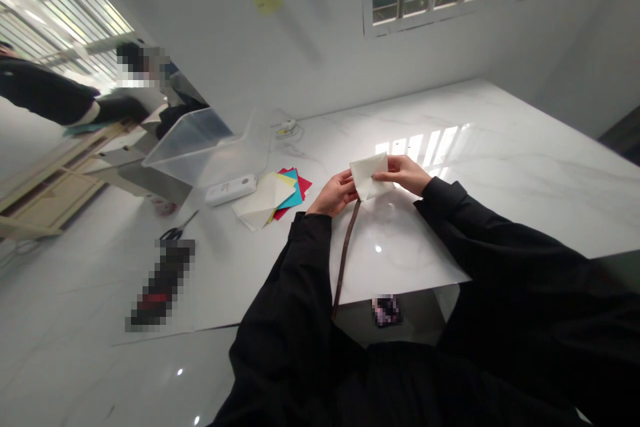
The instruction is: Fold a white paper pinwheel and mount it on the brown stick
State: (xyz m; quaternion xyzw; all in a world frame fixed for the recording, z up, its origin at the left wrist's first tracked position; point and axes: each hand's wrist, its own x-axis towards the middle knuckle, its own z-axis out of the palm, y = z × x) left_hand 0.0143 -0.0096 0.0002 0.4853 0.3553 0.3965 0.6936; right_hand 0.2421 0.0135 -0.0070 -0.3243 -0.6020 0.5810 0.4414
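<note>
A small square of cream paper (370, 175) with crease lines is held up over the table between my two hands. My left hand (340, 192) grips its left edge, fingers bent behind it. On the right side, my right hand (400, 173) pinches it, with thumb and fingertips pressed to the sheet. A long thin dark-brown strip (346, 253) runs from just below the paper down to the table's front edge; whether it is attached to anything is unclear. Left of my hands lies a fanned pile of paper sheets (265, 200) in cream, yellow, blue and red.
Beside the sheets are a white oblong device (231, 191), a clear plastic bin (200, 153) and black-handled scissors (173, 233). A blurred-out dark object (163, 287) lies nearer on the white marbled table (520, 167). At the far left, other people (45, 90) are by a wooden shelf.
</note>
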